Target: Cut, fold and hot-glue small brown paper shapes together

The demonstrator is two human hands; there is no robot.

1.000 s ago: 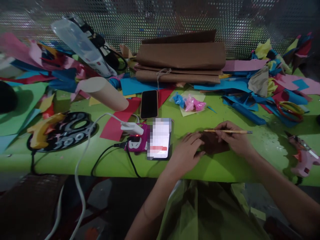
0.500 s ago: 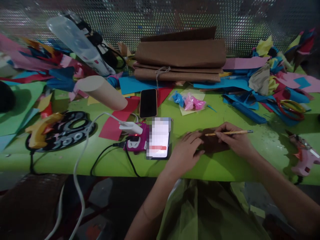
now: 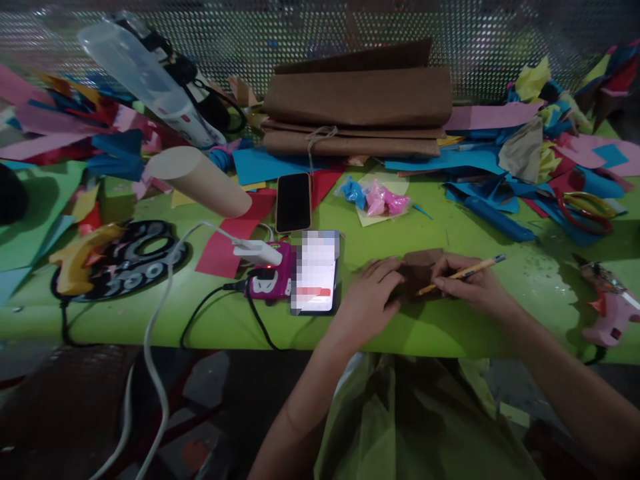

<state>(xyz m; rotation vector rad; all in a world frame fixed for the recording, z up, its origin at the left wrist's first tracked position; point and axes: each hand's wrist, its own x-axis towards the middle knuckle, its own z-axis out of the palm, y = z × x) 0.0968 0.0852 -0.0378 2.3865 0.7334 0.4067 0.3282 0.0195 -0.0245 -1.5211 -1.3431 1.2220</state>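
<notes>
A small piece of brown paper [image 3: 424, 259] lies on the green table between my hands. My left hand [image 3: 374, 293] rests flat at its left edge, fingers stretched out and thumb apart. Pinched in my right hand [image 3: 463, 281] is a yellow pencil [image 3: 477, 267], slanted, with its tip down at the paper near the middle. My right fingers cover part of the sheet. Just left of my left hand lies a phone with a lit screen [image 3: 317, 273].
A purple power strip [image 3: 273, 288] with plugs and cables sits left of the lit phone; a dark phone [image 3: 293, 203] lies behind. Glue guns stand at the left [image 3: 83, 260] and right [image 3: 607, 307]. Folded brown paper [image 3: 357, 100], a cardboard tube [image 3: 200, 180] and coloured scraps line the back.
The pencil has swung from nearly level to a steeper slant, its tip moving down and right over the paper. More of the brown paper shows. My left hand stays nearly in place.
</notes>
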